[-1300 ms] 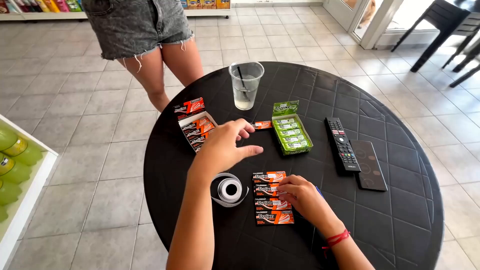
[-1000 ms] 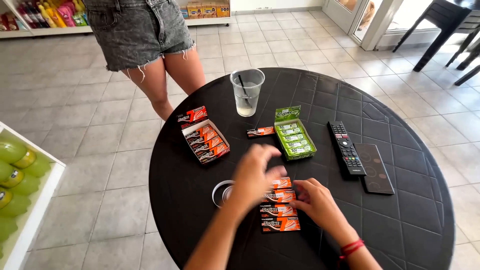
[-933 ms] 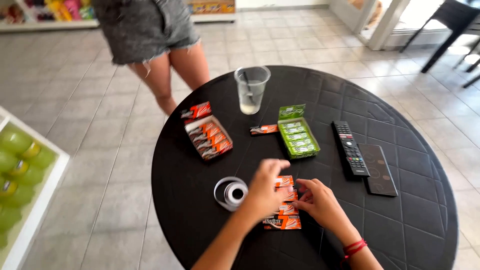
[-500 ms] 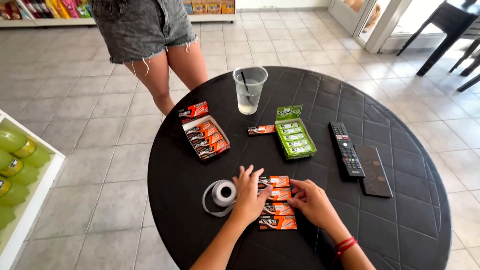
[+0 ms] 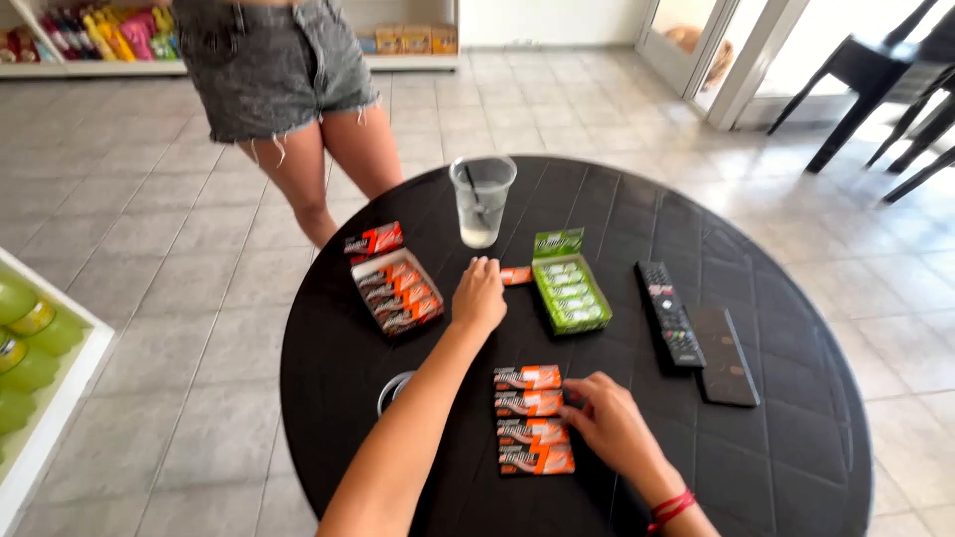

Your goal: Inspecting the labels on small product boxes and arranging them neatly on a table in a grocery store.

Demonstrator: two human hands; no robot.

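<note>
Four glossy orange packs (image 5: 532,418) under right hand (image 5: 612,423), seemingly touching.

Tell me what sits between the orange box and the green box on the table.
The left hand, reaching a lone orange pack beside the green box; orange box left. Head view.

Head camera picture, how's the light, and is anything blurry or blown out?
Head view: daylight from the doorway at top right is blown out to white; the black table shows soft sheen but no harsh glare; the left hand and orange packs look fairly sharp; the shelves at top left are soft.
</note>
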